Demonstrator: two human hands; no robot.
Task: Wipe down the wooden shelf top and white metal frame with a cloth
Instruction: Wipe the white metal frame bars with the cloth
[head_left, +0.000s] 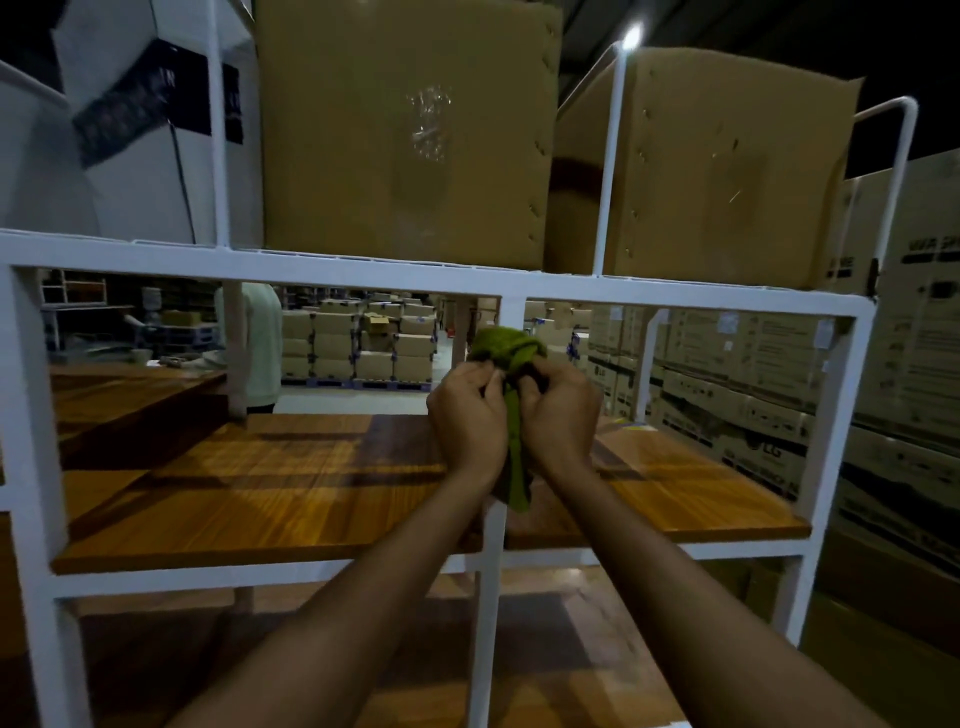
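Note:
A green cloth is bunched between both hands, above the wooden shelf. My left hand grips its left side and my right hand grips its right side. A strip of the cloth hangs down between my wrists. The white metal frame surrounds the shelf, with a thin upright post under my forearms. Both hands are held in the air, not touching the wood.
Two big cardboard boxes stand on the frame's upper level. A lower wooden shelf lies beneath. Stacked cartons fill the right side, more pallets of boxes stand far behind, and a person in a pale top stands beyond the shelf.

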